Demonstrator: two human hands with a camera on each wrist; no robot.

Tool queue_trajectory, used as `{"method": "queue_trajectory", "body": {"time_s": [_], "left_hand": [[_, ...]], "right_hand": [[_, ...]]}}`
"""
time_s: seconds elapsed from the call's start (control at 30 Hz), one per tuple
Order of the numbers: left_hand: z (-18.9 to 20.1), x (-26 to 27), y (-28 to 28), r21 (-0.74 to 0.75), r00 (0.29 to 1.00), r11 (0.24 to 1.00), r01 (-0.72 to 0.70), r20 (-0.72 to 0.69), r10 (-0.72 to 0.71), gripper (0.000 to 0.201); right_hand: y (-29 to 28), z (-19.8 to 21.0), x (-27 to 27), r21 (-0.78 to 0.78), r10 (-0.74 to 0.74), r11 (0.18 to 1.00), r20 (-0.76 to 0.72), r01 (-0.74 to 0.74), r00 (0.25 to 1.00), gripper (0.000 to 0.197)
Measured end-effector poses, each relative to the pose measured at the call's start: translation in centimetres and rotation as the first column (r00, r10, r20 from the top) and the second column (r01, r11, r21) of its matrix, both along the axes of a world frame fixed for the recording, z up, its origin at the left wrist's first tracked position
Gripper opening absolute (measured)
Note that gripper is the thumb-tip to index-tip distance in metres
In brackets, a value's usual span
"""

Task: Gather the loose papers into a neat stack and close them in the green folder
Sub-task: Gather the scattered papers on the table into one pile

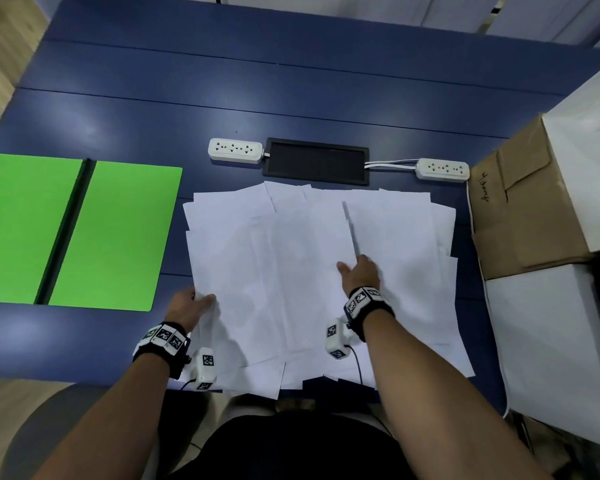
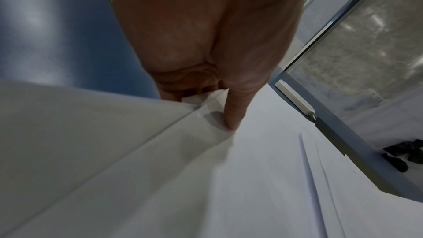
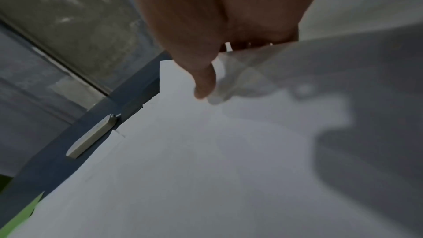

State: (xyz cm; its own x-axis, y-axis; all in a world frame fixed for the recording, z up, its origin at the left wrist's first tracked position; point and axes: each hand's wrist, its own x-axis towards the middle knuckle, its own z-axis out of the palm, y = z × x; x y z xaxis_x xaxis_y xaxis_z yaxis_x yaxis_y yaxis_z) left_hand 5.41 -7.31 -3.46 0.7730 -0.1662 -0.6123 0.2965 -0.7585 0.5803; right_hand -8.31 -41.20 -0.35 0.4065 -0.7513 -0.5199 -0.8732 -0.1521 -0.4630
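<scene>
Item 1. Flat bright-green card folder [image 1: 80,233], lying open on the dark blue table [image 1: 291,98] at far left, dark spine channel between its two leaves. Well apart from both hands. The wrist views catch only green slivers of it.

Item 2. Left hand [image 1: 187,308], at the near left edge of the papers. Head view: thumb on top of the sheets, fingers hidden beneath. Left wrist view adds: thumb [image 2: 233,115] pressed down on the top sheet, fingers curled under a raised paper edge, pinching it.

Item 3. Loose white paper sheets [image 1: 291,271], overlapping in a wide untidy spread at table centre, near edges overhanging the table front.

Item 4. Right hand [image 1: 359,273], right of centre on the spread. Head view: one sheet's edge lifted upright at the fingers. Right wrist view adds: thumb apart and pointing down, fingers curled over the raised sheet.

Item 5. Two white power strips [image 1: 235,150], flanking a black rectangular table panel [image 1: 316,161].

Item 6. Brown cardboard box [image 1: 520,209], far right; head view only.
</scene>
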Motion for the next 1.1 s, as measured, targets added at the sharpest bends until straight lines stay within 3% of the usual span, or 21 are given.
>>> {"method": "queue_trajectory", "body": {"time_s": [0.1, 0.17, 0.27, 0.5, 0.63, 0.73, 0.9, 1.1], "left_hand": [[0.1, 0.0, 0.0, 0.014, 1.0, 1.0, -0.001, 0.0, 0.001, 0.018], [0.1, 0.0, -0.1, 0.015, 1.0, 1.0, -0.01, -0.004, 0.01, 0.016], [0.3, -0.1, -0.3, 0.001, 1.0, 1.0, -0.015, 0.0, 0.015, 0.014], [0.4, -0.1, -0.4, -0.032, 0.999, 0.999, -0.033, -0.011, 0.033, 0.012], [1.1, -0.4, -0.9, -0.03, 1.0, 0.999, -0.02, 0.002, 0.02, 0.009], [1.0, -0.3, -1.1, -0.013, 1.0, 1.0, -0.016, -0.002, 0.016, 0.011], [0.3, -0.2, -0.9, -0.018, 1.0, 1.0, -0.017, 0.009, 0.017, 0.01], [-0.6, 0.1, -0.4, -0.018, 1.0, 1.0, -0.025, 0.001, 0.025, 0.014]], "right_hand": [[1.2, -0.9, 0.6, 0.064, -0.055, 0.996, -0.103, 0.061, 0.993, 0.065], [1.8, -1.3, 0.6, 0.009, -0.023, 1.0, -0.17, 0.025, 0.985, 0.054], [1.6, -1.5, -0.1, -0.066, 0.015, 0.998, -0.114, -0.022, 0.993, 0.033], [-3.1, -2.2, -5.2, -0.106, -0.007, 0.994, 0.016, 0.009, 1.0, 0.024], [-8.5, -1.7, -9.7, -0.112, -0.175, 0.98, -0.121, 0.162, 0.977, 0.044], [-11.7, -1.6, -12.6, -0.19, -0.278, 0.95, -0.157, 0.247, 0.948, 0.047], [-12.9, -2.0, -13.2, -0.157, -0.293, 0.952, -0.237, 0.261, 0.926, 0.046], [-11.9, -1.7, -12.2, -0.156, -0.246, 0.964, -0.206, 0.217, 0.947, 0.052]]}}
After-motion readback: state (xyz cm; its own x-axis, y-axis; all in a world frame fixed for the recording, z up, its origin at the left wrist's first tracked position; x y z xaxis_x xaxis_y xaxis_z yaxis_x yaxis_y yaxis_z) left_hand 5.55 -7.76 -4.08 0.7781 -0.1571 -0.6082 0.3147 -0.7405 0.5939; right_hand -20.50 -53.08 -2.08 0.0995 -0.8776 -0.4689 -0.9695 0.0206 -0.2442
